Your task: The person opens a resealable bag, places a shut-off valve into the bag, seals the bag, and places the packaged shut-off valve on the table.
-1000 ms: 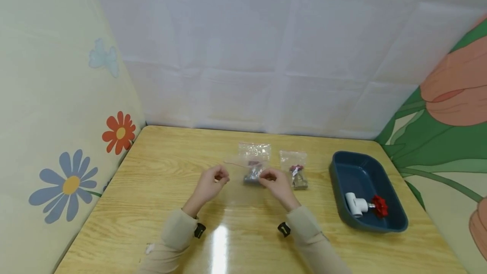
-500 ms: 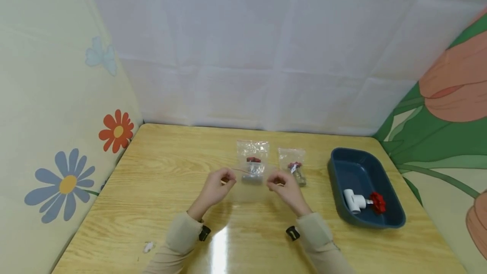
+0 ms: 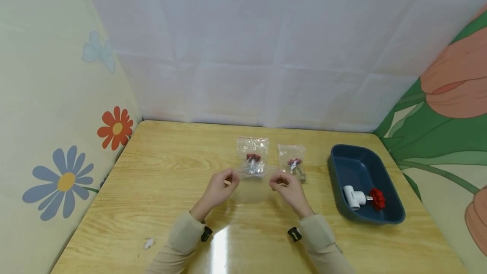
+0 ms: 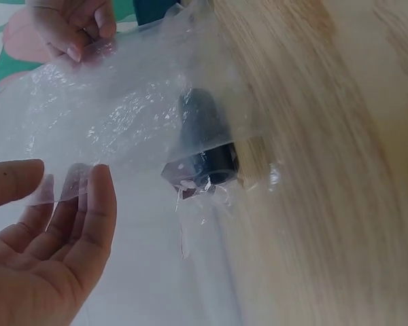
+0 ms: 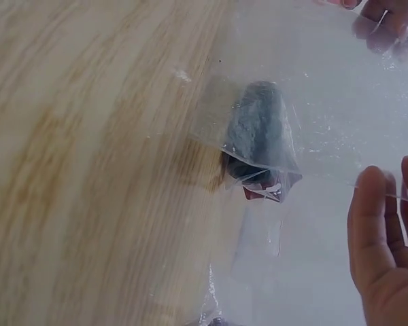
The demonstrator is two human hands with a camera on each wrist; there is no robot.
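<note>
A clear zip bag hangs between my hands above the table, and nothing shows inside it. My left hand pinches one upper corner, thumb and fingers on the plastic. At the opposite corner my right hand pinches the bag likewise. Its mouth edges stand slightly apart in the head view. Behind it lies a filled clear bag with a dark grey pipe fitting and a red knob; the held bag overlaps this fitting in both wrist views.
Right of that bag lies another clear bag with a red knob and greyish fitting. A dark blue tray stands at the right, holding a white T-shaped valve with a red handwheel. A white scrap lies front left.
Both hands have moved slightly apart and toward the right, spreading the bag between them. Its mouth edges now show apart. The view has shifted a little.
</note>
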